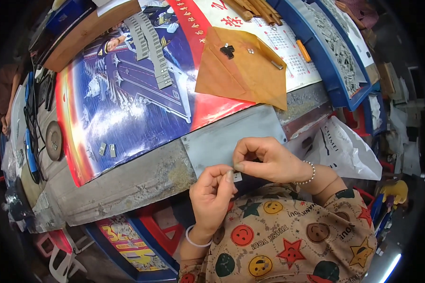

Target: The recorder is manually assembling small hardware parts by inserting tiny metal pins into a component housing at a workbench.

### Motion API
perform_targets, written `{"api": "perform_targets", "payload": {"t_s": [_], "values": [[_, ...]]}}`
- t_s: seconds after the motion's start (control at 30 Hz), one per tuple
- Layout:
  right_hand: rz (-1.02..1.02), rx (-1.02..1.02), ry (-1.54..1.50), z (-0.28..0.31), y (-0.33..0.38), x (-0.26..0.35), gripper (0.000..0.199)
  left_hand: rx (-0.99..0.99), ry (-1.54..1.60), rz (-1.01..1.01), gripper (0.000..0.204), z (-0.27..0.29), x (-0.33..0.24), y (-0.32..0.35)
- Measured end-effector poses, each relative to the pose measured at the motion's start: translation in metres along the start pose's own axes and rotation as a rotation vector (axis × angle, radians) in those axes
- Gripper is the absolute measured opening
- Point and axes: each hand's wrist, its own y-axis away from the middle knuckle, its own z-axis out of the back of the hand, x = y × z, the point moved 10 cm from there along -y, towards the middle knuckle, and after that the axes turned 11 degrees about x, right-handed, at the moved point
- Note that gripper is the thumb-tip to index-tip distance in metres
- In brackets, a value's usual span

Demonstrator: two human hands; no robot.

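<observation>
In front of my body, at the table's near edge, my two hands meet with their fingertips almost touching. My left hand (213, 194) is closed in a pinch, and a small pale flat piece (237, 177) shows right beside its thumb tip. My right hand (271, 161) is closed too, thumb against curled forefinger; whatever lies between its fingertips is too small to make out. Beyond the hands lies a grey sheet (212, 137) over the table edge. On an orange-brown paper (231, 75) past it sit a few small black parts (228, 51) and tiny silvery pieces (250, 50).
A glossy poster (127, 113) covers much of the table; grey segmented strips (151, 49) and two small metal pieces (112, 150) lie on it. A blue tray (337, 47) of metal parts stands right, near an orange-handled tool (303, 51). A round dish (54, 140) is left.
</observation>
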Motion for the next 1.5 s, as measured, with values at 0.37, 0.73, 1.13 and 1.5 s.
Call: {"api": "perform_targets", "payload": {"t_s": [0.37, 0.73, 1.13, 1.5], "values": [[0.120, -0.043, -0.017, -0.006, 0.001, 0.014, 0.005, -0.175, -0.342, -0.262, 0.026, 0.003, -0.015, 0.009], [0.177, -0.137, 0.330, -0.006, 0.004, 0.029, 0.007, -0.196, -0.515, -0.283, 0.022, 0.000, -0.020, 0.014], [0.187, -0.102, 0.496, -0.007, 0.001, 0.035, 0.009, -0.259, -0.774, -0.403, 0.025, -0.008, -0.035, 0.017], [0.063, -0.074, 0.056, -0.008, -0.002, 0.014, 0.014, -0.276, -0.695, -0.523, 0.023, -0.005, -0.038, 0.022]]}}
